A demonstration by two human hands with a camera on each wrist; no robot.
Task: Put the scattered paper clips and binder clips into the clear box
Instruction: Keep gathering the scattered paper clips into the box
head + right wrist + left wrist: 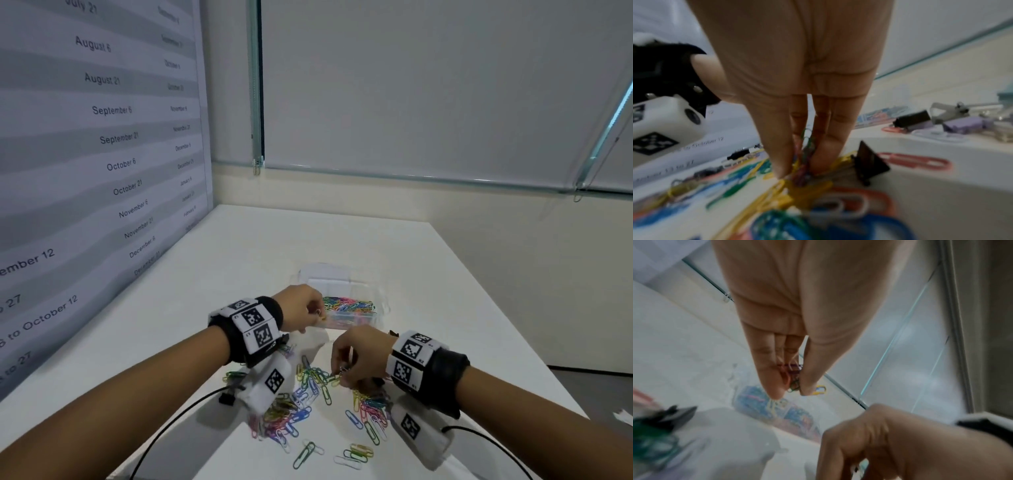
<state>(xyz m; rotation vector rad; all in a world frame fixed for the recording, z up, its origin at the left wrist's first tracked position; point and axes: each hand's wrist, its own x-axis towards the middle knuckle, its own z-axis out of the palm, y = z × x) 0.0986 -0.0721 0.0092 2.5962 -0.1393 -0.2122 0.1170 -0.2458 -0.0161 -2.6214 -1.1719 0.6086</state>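
The clear box (380, 317) stands mid-table, its near half filled with coloured paper clips (349, 305). My left hand (313, 311) hovers at the box's near left corner and pinches several paper clips (794, 379) between thumb and fingers. My right hand (342, 371) is lower, at the scattered pile (308, 401), pinching a bunch of coloured clips (804, 167) against the table. A black binder clip (869, 164) lies right beside those fingertips (781, 170). Another black binder clip (226, 397) lies under my left wrist.
The white table (239, 260) runs along a wall chart (85, 164) on the left. More binder clips, black (912, 120) and lilac (966, 124), lie right of the box. Cables (161, 431) trail from both wrist cameras. Loose clips (356, 452) reach the table's front edge.
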